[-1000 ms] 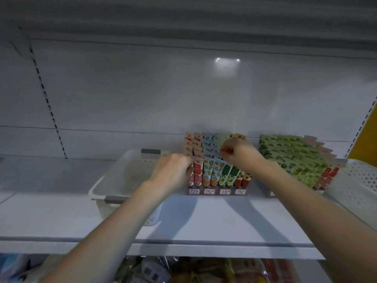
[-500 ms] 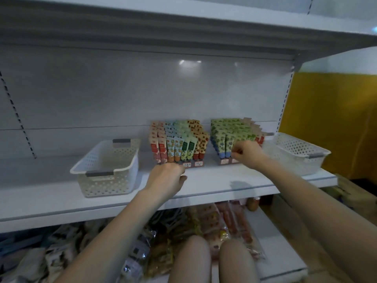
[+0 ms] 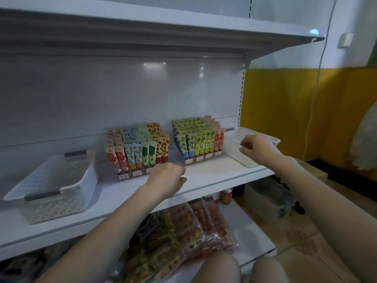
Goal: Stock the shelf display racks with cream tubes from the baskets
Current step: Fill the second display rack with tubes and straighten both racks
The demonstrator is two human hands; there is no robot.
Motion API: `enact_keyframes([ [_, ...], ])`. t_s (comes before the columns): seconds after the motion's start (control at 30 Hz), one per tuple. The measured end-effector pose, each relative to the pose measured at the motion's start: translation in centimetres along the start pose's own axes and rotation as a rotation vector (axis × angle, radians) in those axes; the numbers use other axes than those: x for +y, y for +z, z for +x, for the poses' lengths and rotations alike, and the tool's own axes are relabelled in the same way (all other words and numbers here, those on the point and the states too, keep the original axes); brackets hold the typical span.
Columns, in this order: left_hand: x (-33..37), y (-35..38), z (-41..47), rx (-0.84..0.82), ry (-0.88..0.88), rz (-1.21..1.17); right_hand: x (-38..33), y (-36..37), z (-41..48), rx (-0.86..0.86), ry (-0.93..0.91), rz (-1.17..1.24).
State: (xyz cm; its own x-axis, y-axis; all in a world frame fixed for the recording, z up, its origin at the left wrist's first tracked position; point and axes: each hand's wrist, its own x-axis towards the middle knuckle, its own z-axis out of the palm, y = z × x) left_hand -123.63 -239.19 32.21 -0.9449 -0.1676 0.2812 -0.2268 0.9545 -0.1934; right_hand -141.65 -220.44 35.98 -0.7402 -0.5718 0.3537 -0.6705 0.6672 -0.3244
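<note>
Cream tubes (image 3: pixel 130 158) stand cap-down in stepped rows, so every printed face shows. Well left of the left rack (image 3: pixel 132 174), a white basket (image 3: pixel 51 211) sits askew on the shelf (image 3: pixel 214 172), seemingly empty. Just before that rack's right front corner hovers the left hand (image 3: pixel 167 178), fingers curled in with no tube showing. Right of the rack stands a second rack (image 3: pixel 201 159), likewise full. Further right, the right hand (image 3: pixel 257 148) hangs before another basket (image 3: pixel 234 148), fingers curled, thumb against forefinger, apparently holding nothing. Stocking looks finished.
</note>
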Motion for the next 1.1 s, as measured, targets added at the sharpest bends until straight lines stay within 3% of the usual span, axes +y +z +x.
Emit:
enact_keyframes([
  [0.17,-2.1,0.8,5.0,0.068,-0.064,-0.048,0.9,2.5,4.2,-0.057,-0.033,-0.017],
  [0.43,-6.8,4.0,14.3,0.109,-0.195,-0.013,-0.1,7.9,14.5,-0.065,-0.255,-0.026],
  [0.67,-8.9,6.6,18.6,0.074,-0.182,0.044,-1.8,10.5,18.6,-0.027,-0.404,0.030],
  [1.1,-9.2,9.5,20.2,0.313,-0.032,-0.180,-3.0,13.2,19.9,-0.053,-0.521,0.043],
])
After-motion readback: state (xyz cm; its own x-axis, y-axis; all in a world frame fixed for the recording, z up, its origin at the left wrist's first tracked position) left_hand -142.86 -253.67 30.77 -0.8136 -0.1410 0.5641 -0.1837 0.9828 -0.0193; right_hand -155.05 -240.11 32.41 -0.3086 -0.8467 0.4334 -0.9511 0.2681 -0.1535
